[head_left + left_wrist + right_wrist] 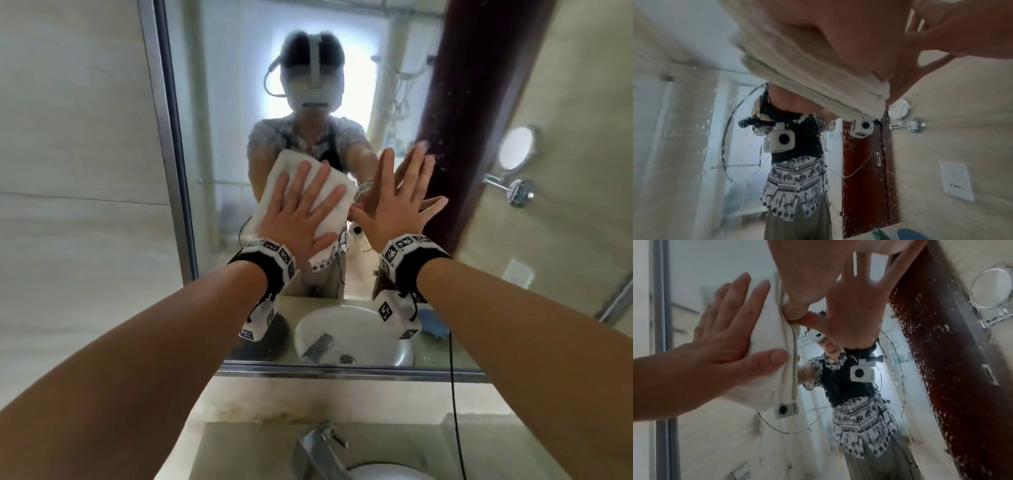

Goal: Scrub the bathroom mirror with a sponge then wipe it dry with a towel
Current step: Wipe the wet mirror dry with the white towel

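Hands [342, 219] flat on mirror [219, 144], towel [274, 195]

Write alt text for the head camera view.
A left hand presses a folded white towel flat against a bathroom mirror while the right hand rests open on the glass beside it. Water droplets remain on the mirror's right side; a faucet and sink sit below.

Your left hand [297, 219] presses a folded white towel [301, 192] flat against the mirror [222, 137], fingers spread; your right hand [397, 209] lies open on the glass just beside it; a faucet [318, 448] stands below.
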`<state>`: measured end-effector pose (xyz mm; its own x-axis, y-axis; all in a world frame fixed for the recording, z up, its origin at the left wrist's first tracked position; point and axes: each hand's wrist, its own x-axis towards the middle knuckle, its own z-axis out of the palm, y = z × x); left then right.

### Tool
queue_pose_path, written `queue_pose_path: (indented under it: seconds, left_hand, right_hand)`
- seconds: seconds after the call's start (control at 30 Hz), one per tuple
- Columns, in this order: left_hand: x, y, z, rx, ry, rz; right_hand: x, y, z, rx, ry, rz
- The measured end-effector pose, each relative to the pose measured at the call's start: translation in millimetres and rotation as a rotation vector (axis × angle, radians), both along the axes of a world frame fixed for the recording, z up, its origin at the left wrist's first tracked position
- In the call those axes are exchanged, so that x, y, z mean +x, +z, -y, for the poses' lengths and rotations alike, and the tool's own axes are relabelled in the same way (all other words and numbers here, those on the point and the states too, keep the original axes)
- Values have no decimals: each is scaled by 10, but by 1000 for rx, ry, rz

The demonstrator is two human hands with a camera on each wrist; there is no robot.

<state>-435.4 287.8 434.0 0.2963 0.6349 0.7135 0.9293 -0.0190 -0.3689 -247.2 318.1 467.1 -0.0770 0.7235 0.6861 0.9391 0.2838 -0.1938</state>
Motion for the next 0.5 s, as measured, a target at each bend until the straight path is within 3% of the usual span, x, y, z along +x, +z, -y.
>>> queue_pose_path:
  seconds: [0.17, 0.33, 0.5]
  left_hand:
    - [-14, 73, 56, -81, 59, -35]
    - [23, 134, 126, -111, 73, -31]
    - [380, 422, -22, -53, 59, 105]
  right_hand:
    - [240, 99, 163, -8, 74, -48]
    - [804, 148, 178, -58, -55, -234]
    - [1036, 186, -9, -157, -31, -227]
